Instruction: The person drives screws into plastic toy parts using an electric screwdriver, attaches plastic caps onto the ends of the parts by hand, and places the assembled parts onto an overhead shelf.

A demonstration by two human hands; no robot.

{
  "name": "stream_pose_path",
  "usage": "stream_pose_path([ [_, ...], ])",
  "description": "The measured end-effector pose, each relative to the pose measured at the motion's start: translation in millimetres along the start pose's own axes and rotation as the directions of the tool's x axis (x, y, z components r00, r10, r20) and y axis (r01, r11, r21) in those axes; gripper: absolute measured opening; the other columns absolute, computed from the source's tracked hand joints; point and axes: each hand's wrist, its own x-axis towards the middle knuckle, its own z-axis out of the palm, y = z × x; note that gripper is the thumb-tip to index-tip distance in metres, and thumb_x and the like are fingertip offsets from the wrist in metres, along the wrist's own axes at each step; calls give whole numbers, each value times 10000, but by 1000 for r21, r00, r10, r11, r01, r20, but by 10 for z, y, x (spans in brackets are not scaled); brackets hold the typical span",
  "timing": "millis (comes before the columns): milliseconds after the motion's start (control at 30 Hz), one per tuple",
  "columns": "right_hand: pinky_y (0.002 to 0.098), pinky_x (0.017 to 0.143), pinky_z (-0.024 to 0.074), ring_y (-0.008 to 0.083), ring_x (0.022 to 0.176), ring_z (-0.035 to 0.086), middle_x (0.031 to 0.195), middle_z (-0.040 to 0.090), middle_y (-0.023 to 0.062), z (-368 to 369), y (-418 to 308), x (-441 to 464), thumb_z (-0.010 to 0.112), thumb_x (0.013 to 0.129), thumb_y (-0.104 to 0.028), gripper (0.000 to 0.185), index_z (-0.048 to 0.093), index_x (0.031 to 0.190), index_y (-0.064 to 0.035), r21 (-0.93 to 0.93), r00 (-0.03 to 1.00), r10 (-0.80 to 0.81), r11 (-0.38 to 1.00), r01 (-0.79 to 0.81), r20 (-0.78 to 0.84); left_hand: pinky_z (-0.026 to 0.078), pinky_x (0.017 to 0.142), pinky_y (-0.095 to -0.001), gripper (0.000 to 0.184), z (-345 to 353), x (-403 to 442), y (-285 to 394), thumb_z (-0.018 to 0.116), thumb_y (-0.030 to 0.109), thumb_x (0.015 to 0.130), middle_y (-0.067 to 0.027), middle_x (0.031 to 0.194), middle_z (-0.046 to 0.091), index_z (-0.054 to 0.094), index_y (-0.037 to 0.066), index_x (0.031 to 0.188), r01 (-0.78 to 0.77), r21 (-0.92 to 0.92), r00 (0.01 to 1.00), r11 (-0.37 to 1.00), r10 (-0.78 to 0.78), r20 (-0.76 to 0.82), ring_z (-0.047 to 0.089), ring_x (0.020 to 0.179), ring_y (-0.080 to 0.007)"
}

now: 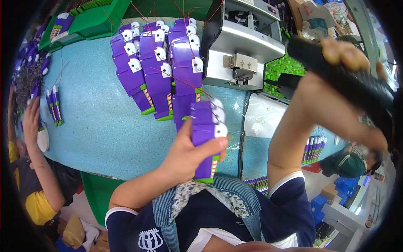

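Observation:
My left hand is wrapped round a stack of purple parts with white ends and red-striped green tips, near my chest. Beyond it, overlapping rows of similar purple parts lie on the blue table mat, with thin red wires over them. At the upper right my right hand is raised, its fingers curled over a long black object, blurred and close to the camera.
A grey machine stands behind the mat, beside green pieces. A green tray is at the back left. A co-worker's hand is at the left edge; another person is at right.

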Motion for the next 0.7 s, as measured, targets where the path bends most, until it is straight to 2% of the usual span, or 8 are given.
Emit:
stream_pose_path([
  [67, 410, 600, 538, 313, 607, 606, 772, 610, 247, -244, 371, 71, 265, 740, -864, 1007, 394, 1167, 39, -37, 974, -187, 980, 193, 130, 503, 595, -294, 451, 51, 51, -97, 717, 66, 797, -75, 877, 589, 428, 42, 1143, 72, 5, 997, 997, -72, 40, 600, 683, -154],
  [100, 406, 610, 534, 315, 618, 609, 790, 613, 240, 124, 352, -13, 236, 770, -840, 986, 389, 1181, 43, -441, 996, -53, 897, 17, -71, 502, 593, -292, 454, 67, 73, -130, 719, 65, 795, -72, 867, 587, 427, 40, 1143, 108, 15, 993, 994, -109, 45, 598, 680, -153],
  [167, 421, 632, 531, 310, 662, 618, 820, 616, 237, -137, 485, 1, 240, 768, -842, 999, 377, 1221, 38, 16, 981, -106, 994, 104, 160, 501, 591, -290, 445, 119, 106, -139, 721, 63, 793, -70, 857, 585, 429, 40, 1129, 107, 8, 994, 994, -108, 25, 598, 680, -153],
  [267, 399, 610, 477, 255, 647, 575, 812, 601, 188, 130, -26, -87, 282, 755, -852, 1017, 391, 1279, 13, 73, 993, -56, 996, 48, 101, 504, 595, -308, 419, 78, 196, -167, 704, 38, 798, -91, 893, 592, 435, 45, 1119, 101, -19, 995, 995, -101, -4, 604, 698, -171],
  [433, 333, 572, 455, 205, 569, 551, 758, 591, 110, 152, -53, -409, 254, 783, -833, 937, 459, 1218, -29, 66, 907, 414, 905, -419, 82, 509, 609, -321, 401, 50, 294, -226, 687, 12, 802, -110, 946, 599, 441, 50, 1117, 77, -16, 997, 997, -77, 15, 610, 728, -185],
  [600, 334, 537, 446, 211, 567, 547, 743, 585, 131, 193, 148, -530, 257, 752, -862, 943, 490, 1167, -47, 112, 945, 321, 943, -313, -63, 509, 628, -319, 428, 82, 331, -249, 693, 12, 794, -107, 957, 598, 435, 60, 1131, 85, -60, 996, 995, -86, -10, 604, 740, -179],
  [633, 342, 558, 448, 215, 575, 546, 740, 581, 127, 154, 202, -570, 260, 744, -868, 954, 489, 1166, -45, 133, 919, 394, 910, -392, 10, 509, 628, -319, 428, 83, 337, -249, 693, 12, 794, -107, 957, 598, 435, 60, 1131, 86, -62, 996, 994, -87, -16, 604, 740, -179],
  [700, 348, 570, 449, 218, 584, 547, 742, 578, 122, 137, 194, -584, 269, 741, -869, 956, 487, 1166, -41, 106, 939, 339, 933, -344, 58, 510, 636, -317, 462, 80, 354, -249, 694, 6, 791, -107, 964, 597, 420, 68, 1157, 90, -68, 995, 994, -92, -34, 604, 749, -177],
])
